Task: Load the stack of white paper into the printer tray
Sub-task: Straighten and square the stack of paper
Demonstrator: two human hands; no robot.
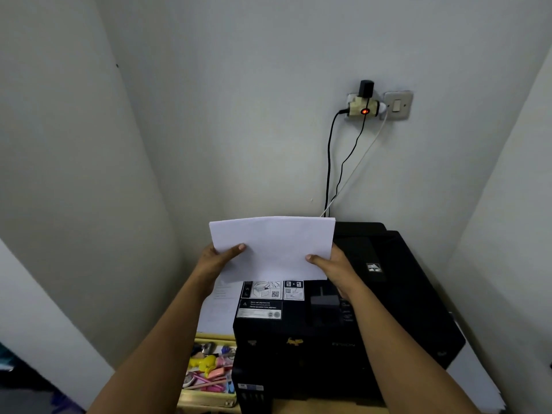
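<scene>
Head view shows the stack of white paper [273, 248] held up above the black printer [352, 312], against the wall. Left hand [216, 261] grips its left edge and right hand [336, 268] its right edge, fingers closed on the sheets with thumbs on the near face. Beside the printer sits a tray of colourful stationery [209, 369].

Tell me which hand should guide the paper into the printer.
Probably the right hand: it grips the paper on the side over the printer, toward its rear. The left hand holds the edge off the printer's side.
</scene>
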